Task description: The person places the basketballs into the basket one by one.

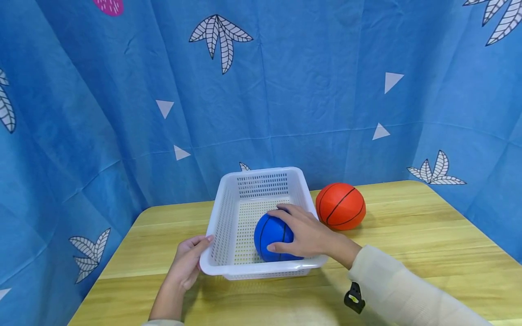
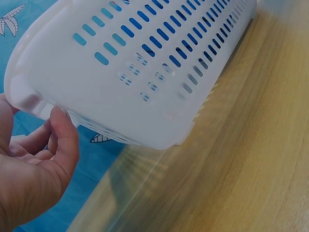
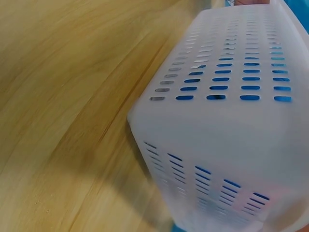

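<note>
A cream sleeve leads to the right hand, gripping the blue toy basketball in the near-right corner of the perforated basket, whose left rim the farther left hand pinches.

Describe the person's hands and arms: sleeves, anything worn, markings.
Left hand and right hand: both ungloved. Right sleeve: long, off-white. Beside its end, a small black piece with a yellow-green mark; can't tell exactly what it is. Left sleeve: only a pale edge shows in the head view.
</note>
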Available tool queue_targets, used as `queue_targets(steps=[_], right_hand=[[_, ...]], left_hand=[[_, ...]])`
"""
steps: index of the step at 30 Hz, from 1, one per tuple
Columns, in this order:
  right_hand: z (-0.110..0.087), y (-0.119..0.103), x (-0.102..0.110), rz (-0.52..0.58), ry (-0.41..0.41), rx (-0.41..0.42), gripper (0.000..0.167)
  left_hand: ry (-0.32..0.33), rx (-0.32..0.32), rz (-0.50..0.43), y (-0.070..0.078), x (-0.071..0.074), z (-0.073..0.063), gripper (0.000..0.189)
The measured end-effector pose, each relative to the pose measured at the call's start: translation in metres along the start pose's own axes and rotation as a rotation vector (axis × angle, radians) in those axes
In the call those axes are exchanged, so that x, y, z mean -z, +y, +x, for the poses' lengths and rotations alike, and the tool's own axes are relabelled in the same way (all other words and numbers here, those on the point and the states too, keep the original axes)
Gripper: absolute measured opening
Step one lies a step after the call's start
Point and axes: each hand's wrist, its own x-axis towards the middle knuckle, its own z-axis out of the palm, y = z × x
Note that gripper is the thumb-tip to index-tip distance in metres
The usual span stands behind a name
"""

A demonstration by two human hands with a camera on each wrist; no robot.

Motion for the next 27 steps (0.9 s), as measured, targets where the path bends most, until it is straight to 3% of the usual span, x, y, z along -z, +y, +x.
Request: queue_targets(steps=[8,16,22,27], right_hand=[[0.0,0.002,0.005,0.006,0.01,-0.028,0.077],[-0.004,0.017,0.027,0.023,0.141,-0.064,0.077],[-0.006,0.042,0.046,0.046,0.27,-0.154,0.073],[-0.007,0.07,0.052,0.041,0.353,-0.3,0.072]], left_hand=[[-0.001,-0.003,0.005,0.0,0.0,0.0,0.038],[-0.002,-0.002,0.015,0.0,0.0,0.0,0.039],[0.0,-0.002,0.016,0.001,0.0,0.0,0.041],[-0.003,-0.002,0.014,0.001,0.001,-0.001,0.041]])
